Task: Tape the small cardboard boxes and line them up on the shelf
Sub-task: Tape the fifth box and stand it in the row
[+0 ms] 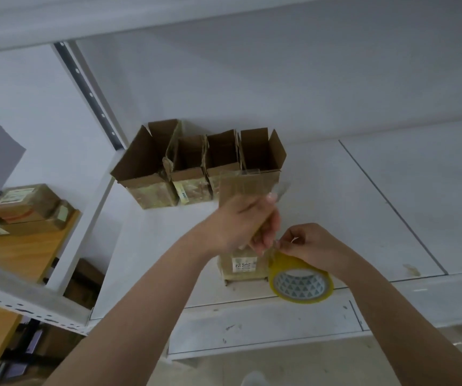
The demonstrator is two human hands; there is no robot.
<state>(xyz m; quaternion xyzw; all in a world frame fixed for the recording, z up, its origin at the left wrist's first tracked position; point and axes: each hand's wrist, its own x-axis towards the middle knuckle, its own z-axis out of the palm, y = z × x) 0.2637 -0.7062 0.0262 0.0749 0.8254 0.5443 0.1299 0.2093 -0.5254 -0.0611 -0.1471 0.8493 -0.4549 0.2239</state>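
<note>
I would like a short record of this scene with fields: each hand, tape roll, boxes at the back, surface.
left hand: grips the box being taped
right hand: pinches the tape end
tape roll: yellowish, at the shelf's front edge
boxes at the back: four, open-topped, in a row
surface: white shelf

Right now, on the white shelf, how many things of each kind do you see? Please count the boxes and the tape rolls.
Open boxes at the back: 4
Box under the hands: 1
Tape roll: 1
Total: 6

The left hand grips the near box; the right hand pinches the tape end.
</note>
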